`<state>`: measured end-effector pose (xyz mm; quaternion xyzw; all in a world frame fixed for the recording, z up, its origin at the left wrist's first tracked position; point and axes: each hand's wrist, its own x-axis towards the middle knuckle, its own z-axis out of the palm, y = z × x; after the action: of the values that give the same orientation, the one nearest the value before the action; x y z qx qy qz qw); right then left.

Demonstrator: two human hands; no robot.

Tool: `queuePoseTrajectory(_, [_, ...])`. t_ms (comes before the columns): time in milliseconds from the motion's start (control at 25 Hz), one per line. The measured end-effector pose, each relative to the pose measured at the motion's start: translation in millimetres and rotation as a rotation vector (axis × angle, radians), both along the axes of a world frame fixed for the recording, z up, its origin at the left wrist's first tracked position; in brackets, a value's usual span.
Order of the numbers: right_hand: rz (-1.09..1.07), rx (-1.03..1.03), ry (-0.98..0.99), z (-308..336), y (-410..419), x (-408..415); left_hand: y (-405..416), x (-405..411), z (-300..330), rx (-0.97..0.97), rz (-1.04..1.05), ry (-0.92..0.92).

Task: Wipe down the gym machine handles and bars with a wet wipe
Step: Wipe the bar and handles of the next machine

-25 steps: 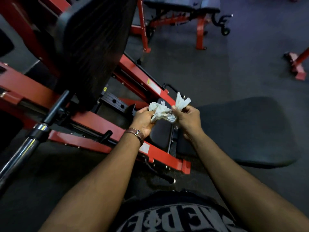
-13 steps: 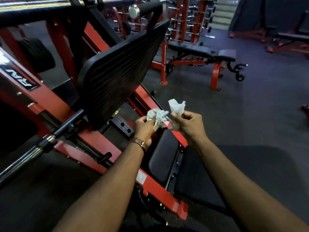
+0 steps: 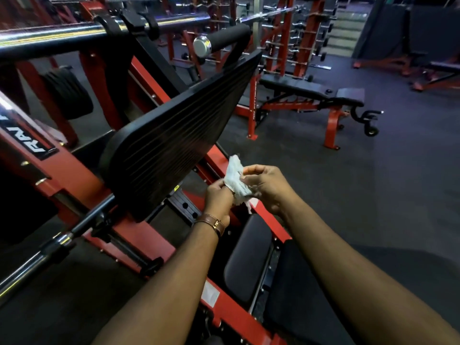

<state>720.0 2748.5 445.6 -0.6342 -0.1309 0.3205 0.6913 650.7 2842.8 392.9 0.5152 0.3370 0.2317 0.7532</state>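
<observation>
Beside the lower right edge of the ribbed black footplate (image 3: 174,135): wet wipe (image 3: 235,181), white, crumpled, damp-looking, now being bunched tighter than a moment ago, its raised flap folding in. Left hand (image 3: 219,197) is pinching its lower edge; right hand (image 3: 266,185) is gripping its upper side. Judged: wipe being readied; padded handle (image 3: 230,38) above the footplate awaiting wiping.
</observation>
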Motion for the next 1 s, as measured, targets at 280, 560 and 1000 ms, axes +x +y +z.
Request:
queuePoseTrajectory(280, [-0.126,-0.183,-0.323,-13,25,77,32,60,19,-0.21,-0.178,-0.109])
queuePoseTrajectory(560, [-0.034,-0.125,0.068,-13,26,119,44,91,27,-0.165,-0.251,-0.097])
queuePoseTrajectory(1000, [0.037,0.071,0.219,48,27,168,56,129,91,0.129,0.036,0.029])
